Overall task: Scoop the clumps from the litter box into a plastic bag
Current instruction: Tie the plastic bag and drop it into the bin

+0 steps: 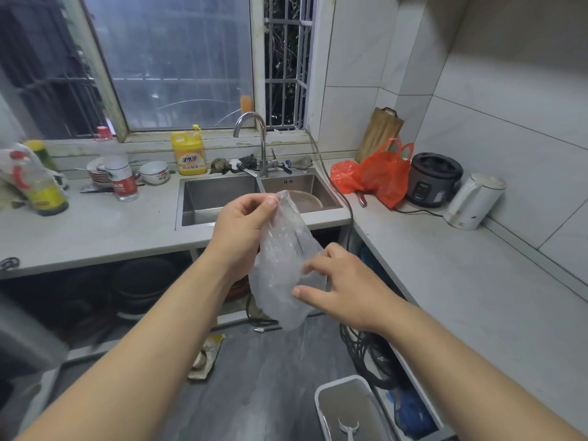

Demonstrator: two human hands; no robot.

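My left hand [241, 224] pinches the plastic bag [283, 265] at its top while my right hand [343, 288] fingers its side, opening it; next, lower it toward the near-right litter box [321, 405].

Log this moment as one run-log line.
left hand: pinches bag top | right hand: fingers on bag | litter box: on floor, scoop inside

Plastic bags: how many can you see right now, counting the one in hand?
2. A clear plastic bag is held up between the left hand and right hand; an orange plastic bag sits on the counter beside the rice cooker. Others may be hidden.
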